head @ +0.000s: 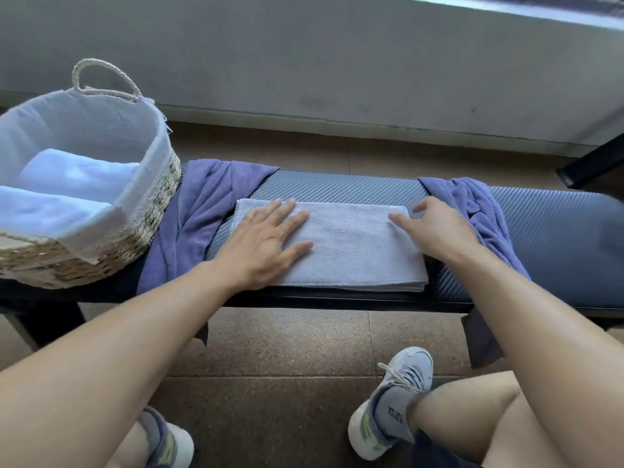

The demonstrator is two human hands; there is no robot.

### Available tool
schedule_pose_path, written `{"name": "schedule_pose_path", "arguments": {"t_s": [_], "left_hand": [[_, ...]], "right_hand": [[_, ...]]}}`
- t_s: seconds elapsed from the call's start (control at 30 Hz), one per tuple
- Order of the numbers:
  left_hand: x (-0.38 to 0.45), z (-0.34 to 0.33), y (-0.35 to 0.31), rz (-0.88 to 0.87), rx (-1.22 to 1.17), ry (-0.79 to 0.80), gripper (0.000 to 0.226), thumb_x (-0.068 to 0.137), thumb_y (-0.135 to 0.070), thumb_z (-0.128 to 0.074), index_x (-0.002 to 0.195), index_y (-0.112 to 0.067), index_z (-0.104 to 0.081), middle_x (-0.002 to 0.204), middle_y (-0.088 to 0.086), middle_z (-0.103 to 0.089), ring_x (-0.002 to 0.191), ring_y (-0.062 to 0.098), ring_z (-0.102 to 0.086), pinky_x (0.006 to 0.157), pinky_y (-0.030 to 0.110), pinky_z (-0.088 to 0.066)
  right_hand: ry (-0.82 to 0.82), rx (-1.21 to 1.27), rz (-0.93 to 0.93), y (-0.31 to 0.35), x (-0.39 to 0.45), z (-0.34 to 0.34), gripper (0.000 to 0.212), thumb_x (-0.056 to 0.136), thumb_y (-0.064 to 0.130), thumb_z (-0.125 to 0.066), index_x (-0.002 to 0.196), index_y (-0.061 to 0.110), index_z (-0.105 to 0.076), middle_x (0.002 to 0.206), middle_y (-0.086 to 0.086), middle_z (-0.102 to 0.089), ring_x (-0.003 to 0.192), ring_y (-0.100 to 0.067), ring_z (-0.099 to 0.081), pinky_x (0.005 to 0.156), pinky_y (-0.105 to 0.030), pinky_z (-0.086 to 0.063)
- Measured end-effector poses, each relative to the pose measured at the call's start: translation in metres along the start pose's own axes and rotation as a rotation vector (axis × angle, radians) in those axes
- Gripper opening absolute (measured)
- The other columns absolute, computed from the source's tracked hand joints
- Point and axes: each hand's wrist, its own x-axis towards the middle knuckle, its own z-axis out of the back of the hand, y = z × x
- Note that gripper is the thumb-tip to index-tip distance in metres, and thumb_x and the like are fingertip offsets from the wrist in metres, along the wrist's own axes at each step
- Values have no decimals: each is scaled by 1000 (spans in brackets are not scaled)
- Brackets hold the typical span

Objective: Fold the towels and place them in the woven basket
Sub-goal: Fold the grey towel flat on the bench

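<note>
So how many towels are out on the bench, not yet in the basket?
3: a folded grey towel under both hands, a purple towel beside the basket, another purple one on the right. More may lie hidden.

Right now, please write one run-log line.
left hand flat on grey towel | right hand at its edge | basket holds white towels

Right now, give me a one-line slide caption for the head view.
Both hands, left hand and right hand, flatten a folded grey towel on the bench beside the woven basket.
</note>
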Motion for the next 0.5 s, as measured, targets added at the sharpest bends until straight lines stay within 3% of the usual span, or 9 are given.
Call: {"name": "schedule_pose_path", "arguments": {"t_s": [0.07, 0.1, 0.27, 0.37, 0.5], "left_hand": [[1, 2, 4, 24, -17, -16, 65, 101, -63, -27, 160, -37, -18, 170, -9, -8, 156, 11, -1, 124, 35, 1], [3, 1, 6, 27, -28, -22, 63, 102, -61, -28, 160, -37, -19, 170, -9, -9, 156, 11, -2, 124, 34, 0], [5, -2, 14, 32, -234, -112, 60, 102, -58, -38, 154, -27, -41, 165, -4, -29, 154, 12, -16, 126, 35, -9], [-3, 8, 14, -77, -244, -124, 78, 88, -77, -46, 147, -27, -49, 159, -7, -39, 151, 8, -23, 125, 34, -17], [-27, 12, 17, -231, -22, 17, 110, 67, -98, -41, 158, -37, -26, 166, -15, -12, 155, 4, -1, 127, 34, -7]], "right_hand": [[128, 12, -64, -3, 0, 7, 58, 82, 74, -58, 69, 17, -57, 73, -2, -67, 82, -29, -70, 80, -44, -56], [178, 26, -75, -3, -1, 9, 62, 81, 74, -60, 64, 15, -52, 67, -3, -63, 74, -29, -69, 79, -45, -59], [287, 95, -86, -4, -11, 18, 57, 77, 65, -76, 76, 10, -59, 84, -13, -72, 79, -29, -71, 67, -39, -63], [386, 40, -93, -6, -16, 25, 55, 77, 60, -78, 84, 6, -66, 77, -9, -72, 72, -24, -71, 58, -31, -60], [495, 9, -94, -11, -16, 25, 58, 77, 58, -80, 86, 2, -69, 67, -8, -71, 59, -19, -69, 53, -27, -55]]}}
